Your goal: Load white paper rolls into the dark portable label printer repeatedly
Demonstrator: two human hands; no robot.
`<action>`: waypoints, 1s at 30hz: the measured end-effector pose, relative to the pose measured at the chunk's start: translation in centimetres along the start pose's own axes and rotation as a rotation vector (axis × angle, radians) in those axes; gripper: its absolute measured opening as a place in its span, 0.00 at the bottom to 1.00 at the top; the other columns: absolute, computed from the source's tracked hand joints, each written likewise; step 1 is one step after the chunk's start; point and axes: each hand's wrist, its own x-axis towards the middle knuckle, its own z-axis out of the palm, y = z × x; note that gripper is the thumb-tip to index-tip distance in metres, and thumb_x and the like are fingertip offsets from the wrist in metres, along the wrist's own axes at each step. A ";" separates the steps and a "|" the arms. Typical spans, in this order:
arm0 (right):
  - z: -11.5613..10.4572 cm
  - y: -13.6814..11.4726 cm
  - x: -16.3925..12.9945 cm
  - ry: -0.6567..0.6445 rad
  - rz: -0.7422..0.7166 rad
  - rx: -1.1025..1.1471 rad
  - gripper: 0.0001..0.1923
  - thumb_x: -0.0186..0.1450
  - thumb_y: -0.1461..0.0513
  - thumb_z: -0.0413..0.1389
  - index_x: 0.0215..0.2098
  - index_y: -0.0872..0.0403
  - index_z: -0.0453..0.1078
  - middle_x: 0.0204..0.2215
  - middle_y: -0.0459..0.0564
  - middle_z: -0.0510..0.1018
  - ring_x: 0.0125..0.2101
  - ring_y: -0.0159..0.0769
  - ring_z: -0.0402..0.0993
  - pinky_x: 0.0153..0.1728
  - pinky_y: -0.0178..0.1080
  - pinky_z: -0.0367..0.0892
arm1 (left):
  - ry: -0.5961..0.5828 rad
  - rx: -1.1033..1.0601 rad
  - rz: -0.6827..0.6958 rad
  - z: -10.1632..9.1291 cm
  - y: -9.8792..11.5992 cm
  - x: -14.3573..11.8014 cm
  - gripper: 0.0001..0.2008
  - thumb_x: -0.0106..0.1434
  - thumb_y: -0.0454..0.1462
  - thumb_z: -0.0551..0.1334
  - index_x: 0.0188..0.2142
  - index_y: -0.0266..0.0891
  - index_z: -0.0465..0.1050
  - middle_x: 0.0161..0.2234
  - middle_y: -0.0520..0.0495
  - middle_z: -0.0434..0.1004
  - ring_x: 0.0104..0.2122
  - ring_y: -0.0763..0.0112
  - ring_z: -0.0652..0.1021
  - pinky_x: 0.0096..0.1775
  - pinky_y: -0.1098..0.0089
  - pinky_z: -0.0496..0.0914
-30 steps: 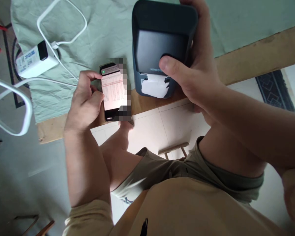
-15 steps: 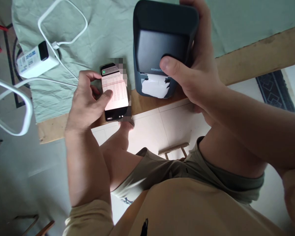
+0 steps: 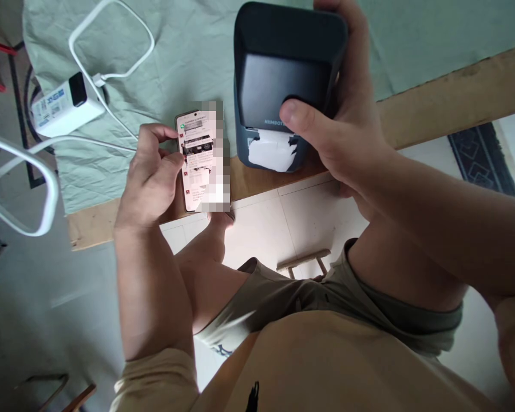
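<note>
Screen content changed on phone (image 3: pixel 197 160), I see left hand (image 3: pixel 152 174) gripping it at table edge, part pixelated; right hand (image 3: pixel 339 131) wraps printer (image 3: pixel 283 74), fingers hidden behind

The person wears a tan short-sleeved shirt (image 3: pixel 326 366) and olive-grey shorts (image 3: pixel 283 297).

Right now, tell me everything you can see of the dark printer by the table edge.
The printer is a dark blue-grey, boxy unit of matte plastic with rounded corners. It stands on the wooden table, its back on the green cloth. A torn strip of white paper hangs from its front slot. The right hand wraps its side, thumb pressed on the front above the brand lettering.
</note>
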 end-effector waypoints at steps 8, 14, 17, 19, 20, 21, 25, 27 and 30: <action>0.0 -0.4 0.0 -0.006 0.021 0.003 0.31 0.58 0.64 0.56 0.55 0.54 0.48 0.47 0.42 0.60 0.43 0.17 0.65 0.46 0.25 0.69 | -0.025 -0.022 -0.076 -0.2 1.6 -0.2 0.20 0.56 0.25 0.50 0.44 0.41 0.68 0.27 0.53 0.65 0.29 0.73 0.66 0.33 0.69 0.58; 0.1 -0.1 0.0 0.012 0.006 -0.010 0.30 0.57 0.63 0.56 0.54 0.51 0.48 0.49 0.41 0.60 0.43 0.19 0.66 0.45 0.27 0.70 | -0.031 0.011 -0.037 -0.2 1.4 -0.2 0.19 0.57 0.25 0.49 0.44 0.42 0.68 0.27 0.51 0.64 0.28 0.71 0.65 0.33 0.67 0.58; 0.1 -0.2 0.0 0.001 0.015 0.011 0.30 0.57 0.63 0.56 0.54 0.51 0.49 0.48 0.41 0.61 0.43 0.19 0.66 0.45 0.26 0.70 | -0.028 0.016 -0.001 -0.1 1.6 -0.3 0.17 0.58 0.26 0.50 0.42 0.42 0.68 0.27 0.50 0.65 0.28 0.70 0.65 0.33 0.68 0.60; 0.1 -0.3 0.0 -0.002 0.030 0.021 0.29 0.57 0.64 0.55 0.54 0.51 0.48 0.48 0.41 0.62 0.42 0.19 0.66 0.44 0.25 0.70 | -0.026 -0.005 0.014 0.0 1.8 -0.3 0.16 0.58 0.26 0.50 0.41 0.42 0.68 0.29 0.50 0.67 0.29 0.71 0.66 0.33 0.69 0.61; 0.1 -0.3 0.0 -0.003 0.033 0.022 0.30 0.57 0.64 0.55 0.54 0.52 0.48 0.47 0.42 0.62 0.41 0.19 0.66 0.43 0.26 0.70 | -0.027 -0.011 0.018 0.0 1.9 -0.3 0.16 0.58 0.26 0.50 0.40 0.41 0.69 0.30 0.50 0.68 0.30 0.71 0.66 0.33 0.69 0.61; 0.1 -0.3 0.0 -0.001 0.029 0.019 0.30 0.57 0.64 0.55 0.54 0.52 0.48 0.47 0.42 0.61 0.41 0.19 0.66 0.43 0.26 0.70 | -0.027 -0.010 0.018 0.0 2.0 -0.2 0.16 0.57 0.25 0.49 0.40 0.41 0.69 0.32 0.49 0.68 0.31 0.71 0.67 0.33 0.70 0.61; 0.1 -0.1 0.1 -0.005 -0.002 -0.003 0.31 0.57 0.63 0.54 0.55 0.53 0.46 0.48 0.42 0.60 0.42 0.18 0.66 0.44 0.26 0.69 | -0.030 0.026 -0.004 0.0 2.1 -0.1 0.20 0.55 0.23 0.47 0.40 0.39 0.70 0.34 0.48 0.70 0.32 0.72 0.68 0.34 0.70 0.61; 0.1 -0.1 0.1 -0.010 0.008 0.000 0.31 0.57 0.63 0.54 0.55 0.53 0.46 0.47 0.42 0.61 0.40 0.17 0.65 0.42 0.26 0.69 | -0.029 0.035 -0.004 0.0 2.1 0.0 0.21 0.56 0.23 0.47 0.41 0.39 0.71 0.36 0.48 0.71 0.33 0.72 0.69 0.35 0.70 0.61; 0.1 -0.1 0.1 -0.001 0.015 0.015 0.31 0.56 0.64 0.55 0.55 0.55 0.46 0.46 0.42 0.61 0.38 0.16 0.65 0.40 0.25 0.69 | -0.025 0.037 0.008 0.0 1.9 0.1 0.21 0.56 0.22 0.47 0.41 0.38 0.71 0.40 0.48 0.72 0.35 0.72 0.70 0.36 0.71 0.62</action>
